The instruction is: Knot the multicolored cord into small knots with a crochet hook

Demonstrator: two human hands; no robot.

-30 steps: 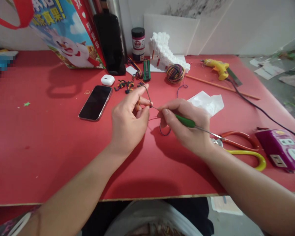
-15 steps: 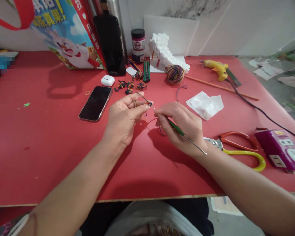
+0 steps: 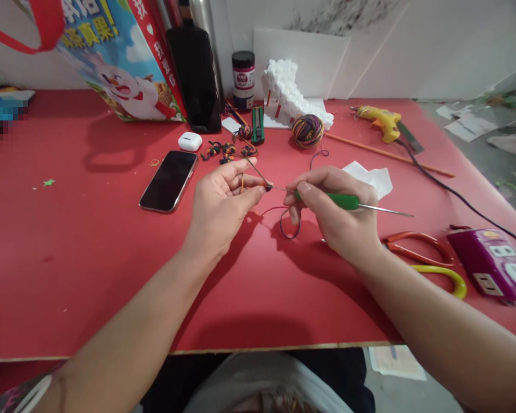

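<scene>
My left hand (image 3: 217, 209) is closed in a pinch at the fingertips on a small dark piece of crochet (image 3: 268, 187). A strand of multicoloured yarn (image 3: 258, 170) stretches over its fingers. My right hand (image 3: 348, 232) grips a crochet hook by its green handle (image 3: 346, 201), lying nearly level. The hook's thin metal tip reaches left to the crochet piece; how it sits in the stitches is too small to make out. Below the hands, a purple yarn loop (image 3: 289, 237) hangs over the table. The yarn ball (image 3: 308, 131) rests farther back.
Behind my left hand lie a phone (image 3: 169, 182), a white earphone case (image 3: 190, 141) and small crocheted bits (image 3: 217, 150). A white tissue (image 3: 380, 180), yellow glue gun (image 3: 382, 122), wooden stick (image 3: 391, 155), pliers (image 3: 438, 275) and purple power socket (image 3: 492, 261) are on the right.
My right hand has drawn right, away from my left hand, and the hook has swung from a slant to almost level. My left hand has barely moved, still pinching the crochet piece.
</scene>
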